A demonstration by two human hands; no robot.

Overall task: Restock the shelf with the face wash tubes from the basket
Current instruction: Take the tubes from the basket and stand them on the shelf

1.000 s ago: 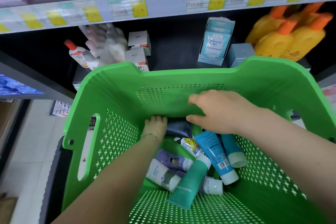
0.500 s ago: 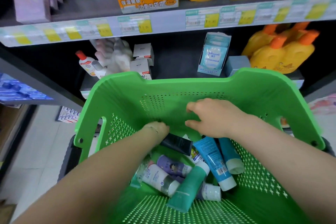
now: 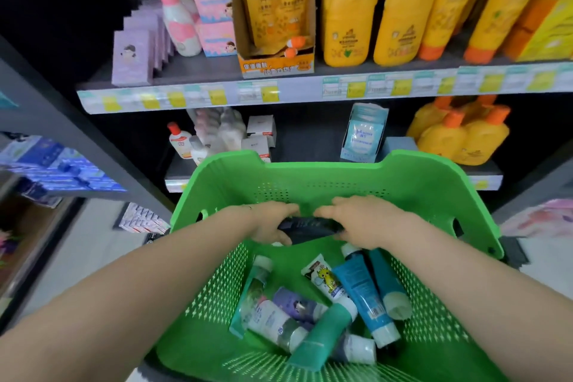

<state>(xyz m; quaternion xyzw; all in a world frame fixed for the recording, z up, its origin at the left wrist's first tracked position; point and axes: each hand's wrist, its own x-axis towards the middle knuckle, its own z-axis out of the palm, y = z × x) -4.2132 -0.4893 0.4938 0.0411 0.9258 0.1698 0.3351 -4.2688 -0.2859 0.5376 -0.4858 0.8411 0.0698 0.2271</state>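
A green perforated basket (image 3: pixel 428 183) stands in front of the shelf and holds several face wash tubes: two blue ones (image 3: pixel 362 298), a teal one (image 3: pixel 319 338), a white cartoon one (image 3: pixel 324 277), and purple and white ones (image 3: pixel 297 307). Both hands hold a dark tube (image 3: pixel 310 226) lifted near the basket's far wall. My left hand (image 3: pixel 269 222) grips its left end and my right hand (image 3: pixel 362 222) grips its right end. The lower shelf (image 3: pixel 310 139) behind the basket has a bare dark stretch in its middle.
Orange-capped yellow bottles (image 3: pixel 350 18) fill the upper shelf, with pink boxes and purple packs to the left. On the lower shelf stand small white boxes (image 3: pixel 260 136), a light blue box (image 3: pixel 362 133) and more yellow bottles (image 3: pixel 459 130). Pale floor lies at left.
The dark tube rose from the pile to near the basket's far wall, and both hands now hold its ends. The view tilted up, showing the upper shelf.
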